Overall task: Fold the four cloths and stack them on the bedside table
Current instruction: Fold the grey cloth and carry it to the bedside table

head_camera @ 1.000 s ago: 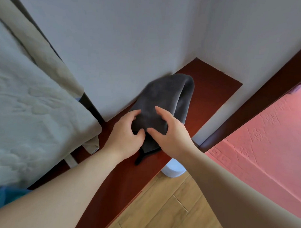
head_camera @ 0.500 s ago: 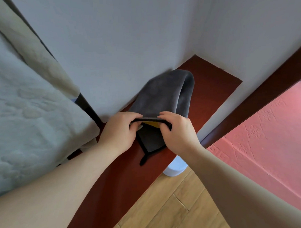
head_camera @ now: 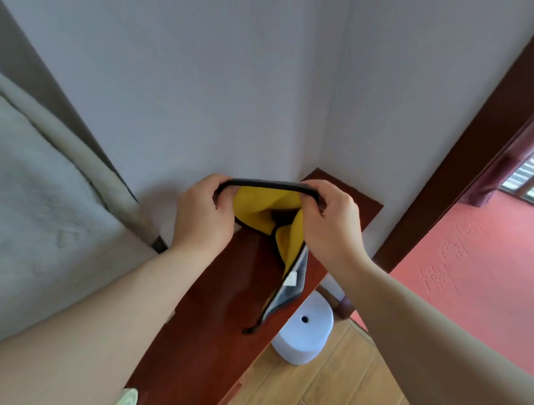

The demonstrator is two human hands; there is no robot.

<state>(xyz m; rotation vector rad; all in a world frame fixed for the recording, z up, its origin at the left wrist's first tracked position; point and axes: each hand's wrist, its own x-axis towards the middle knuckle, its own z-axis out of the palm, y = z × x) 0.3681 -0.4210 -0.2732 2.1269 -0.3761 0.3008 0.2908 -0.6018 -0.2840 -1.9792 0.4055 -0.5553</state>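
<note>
- The cloth (head_camera: 260, 207), grey outside and yellow inside with a black hem, hangs in the air over the bedside table (head_camera: 220, 295), at the middle of the view. Its loose end trails toward 6 o'clock; whether the tip touches the wood cannot be told.
- The left hand (head_camera: 204, 216) pinches the hem at the cloth's 9 o'clock and the right hand (head_camera: 330, 221) at its 3 o'clock. The fingers and thumbs of both are curled tight on the edge.
- A second ago the cloth lay doubled on the table under both hands. It has since been lifted by one edge and has opened, showing the yellow face.
- Judged from this, the fold is being redone, so this cloth is not yet stacked.
- A white round object (head_camera: 303, 331) stands on the floor at the cloth's 5 o'clock.
</note>
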